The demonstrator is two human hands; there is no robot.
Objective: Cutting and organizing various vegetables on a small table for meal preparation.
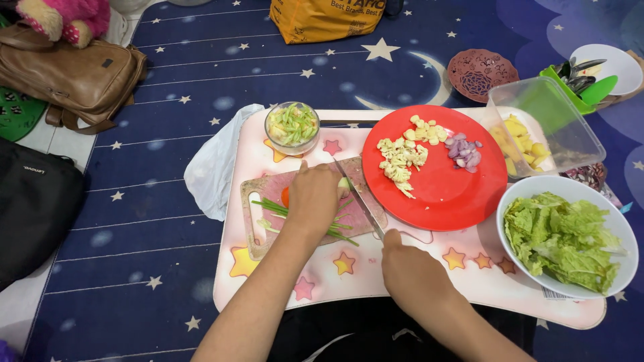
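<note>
While my left hand (312, 196) presses flat on the green stalks (278, 209) on the cutting board (258, 234), fingers curled over them, my right hand (410, 268) is closed around the knife (357, 196) handle. Its blade runs diagonally just right of my left fingertips, tip near the glass bowl (292, 125). Beside the blade lies the red plate (456, 194).

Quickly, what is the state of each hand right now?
Left hand: closed, pressing thin green stalks onto the pink cutting board.
Right hand: closed, holding a long steel knife.
</note>
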